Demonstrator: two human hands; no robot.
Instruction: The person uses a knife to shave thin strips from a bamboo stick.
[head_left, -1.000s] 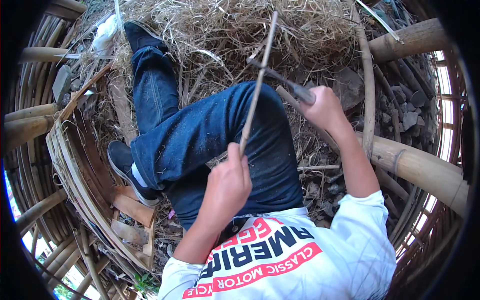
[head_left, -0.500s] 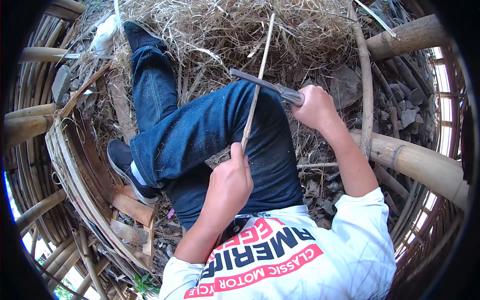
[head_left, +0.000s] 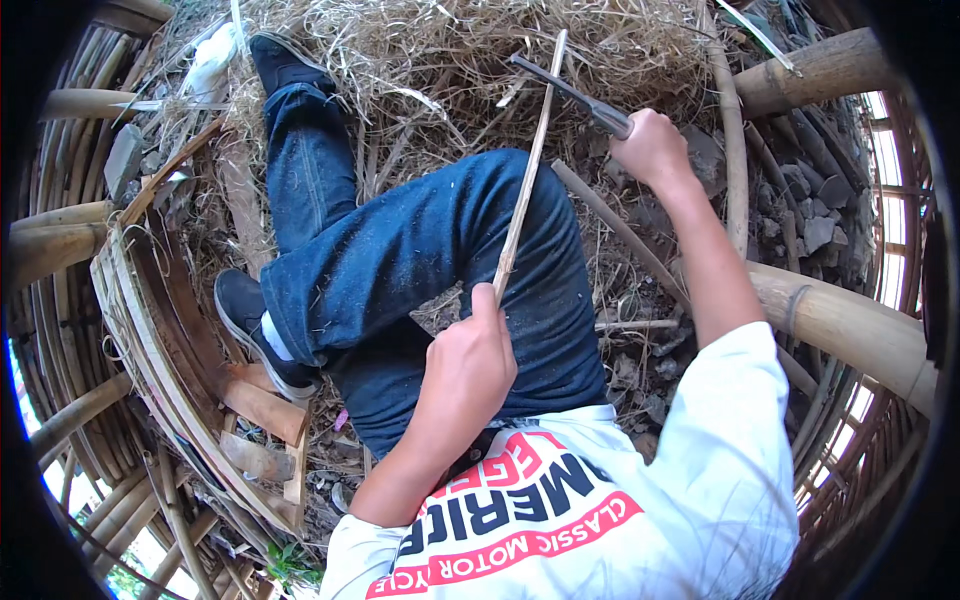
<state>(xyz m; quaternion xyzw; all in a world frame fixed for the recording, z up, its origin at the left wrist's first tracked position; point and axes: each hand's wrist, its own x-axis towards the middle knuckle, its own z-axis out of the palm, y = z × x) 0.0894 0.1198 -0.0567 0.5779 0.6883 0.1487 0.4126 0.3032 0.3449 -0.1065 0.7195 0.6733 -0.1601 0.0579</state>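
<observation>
My left hand (head_left: 470, 365) is closed round the lower end of a thin, pale bamboo strip (head_left: 528, 190), thumb lying along it. The strip slants up and away across my raised knee in blue jeans (head_left: 430, 215). In my right hand (head_left: 648, 148) is the handle of a knife (head_left: 575, 95) with a long, dark, narrow blade. Its blade crosses the strip near the far end; whether the two touch I cannot tell. Wrapped fingers hide most of the knife's handle and the strip's near end.
Curly shavings (head_left: 440, 60) are heaped beyond my knee. Split bamboo strips (head_left: 150, 370) lie in a bundle at the left. A thick bamboo pole (head_left: 840, 310) and grey stones (head_left: 815, 235) are on the right. Bamboo slat walls curve round both sides.
My right hand has moved the knife farther away along the strip, toward its far end. The strip has shifted slightly right, still in my left hand.
</observation>
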